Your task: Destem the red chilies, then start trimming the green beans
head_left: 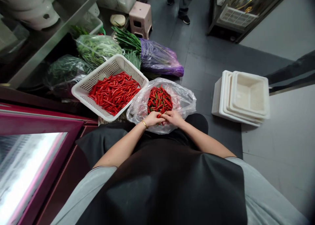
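My left hand (152, 119), with a gold bracelet at the wrist, meets my right hand (173, 118) over the near side of a clear plastic bag (183, 95). Both are closed, fingertips pinched together around a red chili pepper (159, 116), mostly covered by the fingers. Inside the opened bag lies a heap of red chilies with green stems (159, 99). Touching the bag on the left, a white perforated basket (82, 93) holds a pile of red chilies (114, 92) that show hardly any green stems.
Behind the basket lie bagged greens (99, 47) and long green stalks in a purple bag (159, 57). A pink stool (140, 18) stands farther back. Nested white bins (251, 93) sit on the right. A glass-fronted appliance (31, 166) is at left. Another person's legs (184, 5) show ahead.
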`<action>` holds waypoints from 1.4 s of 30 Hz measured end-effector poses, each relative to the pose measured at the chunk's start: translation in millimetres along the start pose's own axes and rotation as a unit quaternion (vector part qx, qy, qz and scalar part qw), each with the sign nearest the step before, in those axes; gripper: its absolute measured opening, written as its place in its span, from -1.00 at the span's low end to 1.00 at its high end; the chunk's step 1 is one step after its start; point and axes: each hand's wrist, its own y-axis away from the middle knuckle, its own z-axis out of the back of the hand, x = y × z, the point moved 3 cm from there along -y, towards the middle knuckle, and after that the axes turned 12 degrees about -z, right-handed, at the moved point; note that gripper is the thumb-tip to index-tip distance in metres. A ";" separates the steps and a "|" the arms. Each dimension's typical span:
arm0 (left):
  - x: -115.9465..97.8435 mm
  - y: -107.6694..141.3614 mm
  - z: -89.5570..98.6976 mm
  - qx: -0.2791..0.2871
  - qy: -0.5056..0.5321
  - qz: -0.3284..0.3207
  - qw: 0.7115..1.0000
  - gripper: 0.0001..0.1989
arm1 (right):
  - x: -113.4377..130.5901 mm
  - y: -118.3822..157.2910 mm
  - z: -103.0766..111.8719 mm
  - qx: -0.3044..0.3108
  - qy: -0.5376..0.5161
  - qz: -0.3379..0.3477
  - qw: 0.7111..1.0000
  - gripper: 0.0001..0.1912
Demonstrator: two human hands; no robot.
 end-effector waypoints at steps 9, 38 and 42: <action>5.7 6.2 -1.2 0.041 0.304 0.109 0.945 -0.65 | -5.7 -43.4 25.7 -0.081 0.272 -0.089 0.955 -0.60; -38.6 12.8 27.1 -0.014 0.145 0.005 0.989 -0.63 | 19.9 -16.7 32.6 0.061 -0.123 0.060 0.989 -0.68; -27.3 13.3 13.7 0.017 0.117 0.026 0.993 -0.63 | 42.1 -3.3 39.8 0.085 -0.093 0.127 0.984 -0.64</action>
